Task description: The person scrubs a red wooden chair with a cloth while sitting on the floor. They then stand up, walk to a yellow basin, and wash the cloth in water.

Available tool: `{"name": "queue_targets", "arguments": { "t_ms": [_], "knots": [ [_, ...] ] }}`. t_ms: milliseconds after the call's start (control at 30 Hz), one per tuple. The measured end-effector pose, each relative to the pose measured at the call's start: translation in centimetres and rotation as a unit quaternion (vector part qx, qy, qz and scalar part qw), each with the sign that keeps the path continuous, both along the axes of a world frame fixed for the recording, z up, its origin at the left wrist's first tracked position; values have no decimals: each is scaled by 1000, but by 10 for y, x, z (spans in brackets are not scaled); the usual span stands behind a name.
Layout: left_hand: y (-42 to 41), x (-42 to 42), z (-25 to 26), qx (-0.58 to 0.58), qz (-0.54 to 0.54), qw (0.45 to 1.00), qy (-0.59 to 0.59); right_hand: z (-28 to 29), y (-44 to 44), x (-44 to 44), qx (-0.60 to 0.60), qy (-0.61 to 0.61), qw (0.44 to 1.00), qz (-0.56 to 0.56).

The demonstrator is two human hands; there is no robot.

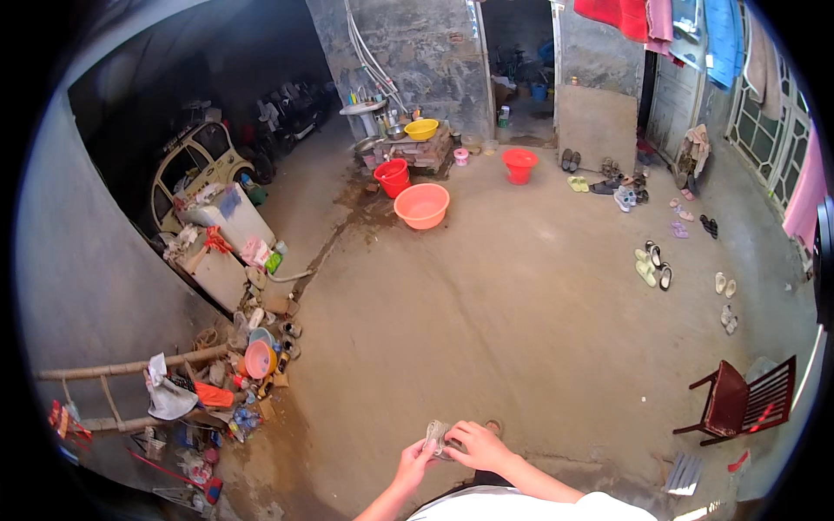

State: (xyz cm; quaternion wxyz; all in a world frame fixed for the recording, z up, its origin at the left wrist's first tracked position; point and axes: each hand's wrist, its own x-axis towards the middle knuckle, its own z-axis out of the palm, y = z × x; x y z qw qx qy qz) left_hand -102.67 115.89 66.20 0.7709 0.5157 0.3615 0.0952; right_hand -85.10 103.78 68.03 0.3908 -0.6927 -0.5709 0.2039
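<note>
A small beige bundle (436, 435), cord or ribbed cloth, is held up in front of my body. My left hand (415, 461) pinches it from the left, thumb against its lower part. From the right, my right hand (481, 445) has its bent fingers at the bundle's edge. Whether those fingers grip it or only touch it is hard to make out, since they cover that side. Beneath the hands lies the concrete floor (417, 352); one of my shoes (494, 426) shows just beyond the right hand.
A wooden ladder (107, 404) and piled household clutter line the left. Ahead stand an orange basin (422, 207), a red bucket (392, 179) and another red tub (519, 168). Several pairs of shoes (645, 268) lie to the right, beyond a dark red chair (733, 400).
</note>
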Motion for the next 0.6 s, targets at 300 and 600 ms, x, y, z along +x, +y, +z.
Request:
{"name": "queue_targets", "arguments": {
  "t_ms": [300,600],
  "knots": [
    [103,154,12,-118,81,990,18,8,98,173,17,173,984,-32],
    [194,279,23,-212,62,972,-74,48,186,300,47,525,844,-100]
  ]
}}
